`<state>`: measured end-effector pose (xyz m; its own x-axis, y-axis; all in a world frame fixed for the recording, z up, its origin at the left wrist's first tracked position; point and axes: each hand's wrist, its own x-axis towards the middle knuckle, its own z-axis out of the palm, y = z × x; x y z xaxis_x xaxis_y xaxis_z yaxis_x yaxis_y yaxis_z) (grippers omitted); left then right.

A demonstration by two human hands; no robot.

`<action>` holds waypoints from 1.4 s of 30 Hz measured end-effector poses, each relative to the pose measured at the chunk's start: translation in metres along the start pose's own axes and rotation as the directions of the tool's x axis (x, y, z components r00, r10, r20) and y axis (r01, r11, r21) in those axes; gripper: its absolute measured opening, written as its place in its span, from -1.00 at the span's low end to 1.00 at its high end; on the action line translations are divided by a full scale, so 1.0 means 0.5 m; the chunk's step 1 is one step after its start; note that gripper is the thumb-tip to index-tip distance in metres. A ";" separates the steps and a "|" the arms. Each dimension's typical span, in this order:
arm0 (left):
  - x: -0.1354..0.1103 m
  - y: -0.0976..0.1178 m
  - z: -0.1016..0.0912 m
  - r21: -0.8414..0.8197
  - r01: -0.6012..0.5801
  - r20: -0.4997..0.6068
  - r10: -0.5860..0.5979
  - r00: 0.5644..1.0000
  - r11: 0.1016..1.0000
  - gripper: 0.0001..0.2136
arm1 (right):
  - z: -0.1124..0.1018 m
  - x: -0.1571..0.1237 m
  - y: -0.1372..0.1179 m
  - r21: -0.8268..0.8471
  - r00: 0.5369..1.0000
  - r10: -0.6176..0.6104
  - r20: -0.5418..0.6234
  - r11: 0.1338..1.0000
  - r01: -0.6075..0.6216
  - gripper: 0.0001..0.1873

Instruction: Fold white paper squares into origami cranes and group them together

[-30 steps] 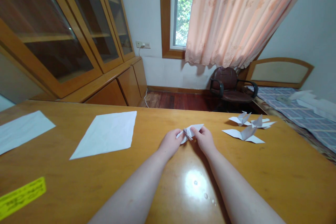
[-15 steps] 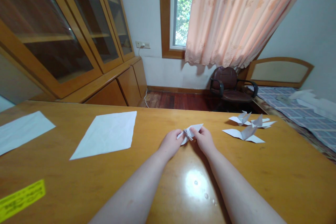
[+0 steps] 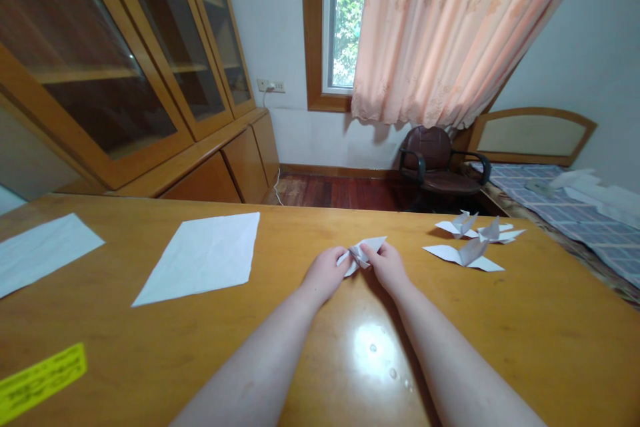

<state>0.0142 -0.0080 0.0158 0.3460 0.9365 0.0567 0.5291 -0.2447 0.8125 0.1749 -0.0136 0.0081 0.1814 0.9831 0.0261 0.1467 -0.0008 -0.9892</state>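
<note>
Between my two hands is a folded white paper crane [image 3: 373, 244], held just above the wooden table [image 3: 300, 227]. My left hand [image 3: 327, 272] pinches its left side, with the fingertips partly hidden behind the paper. On the other side, my right hand [image 3: 387, 265] grips it with the thumb on top, near a pointed flap that sticks out to the upper right. Several finished-looking paper cranes [image 3: 465, 255] stand together on the table to the right of my hands.
Left of my hands lies a flat white paper sheet [image 3: 205, 253], and farther left another sheet [image 3: 45, 250]. A yellow label [image 3: 45, 380] is at the near left. Past the table are a cabinet [image 3: 200, 140], a chair [image 3: 435, 160] and a bed [image 3: 565, 207].
The small folded part at the middle of the crane has shifted slightly under my right thumb. Both hands stay in nearly the same place, still gripping the paper.
</note>
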 end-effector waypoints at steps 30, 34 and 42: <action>0.003 -0.014 0.006 0.040 -0.037 0.004 0.036 0.999 0.999 -0.70 | 0.000 0.000 0.001 -0.009 1.000 -0.007 0.012 1.000 0.007 -0.68; 0.003 -0.013 0.005 0.029 -0.040 0.009 0.039 0.999 0.999 -0.69 | 0.000 -0.001 0.001 -0.009 1.000 -0.001 0.004 1.000 0.001 -0.67; 0.003 -0.013 0.005 0.021 -0.043 0.003 0.043 0.999 0.999 -0.69 | -0.001 -0.001 0.002 0.000 1.000 0.006 0.007 1.000 -0.006 -0.67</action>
<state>0.0130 -0.0057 0.0093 0.3704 0.9245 0.0899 0.5302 -0.2899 0.7968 0.1754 -0.0139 0.0072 0.1758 0.9842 0.0189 0.1456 -0.0070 -0.9893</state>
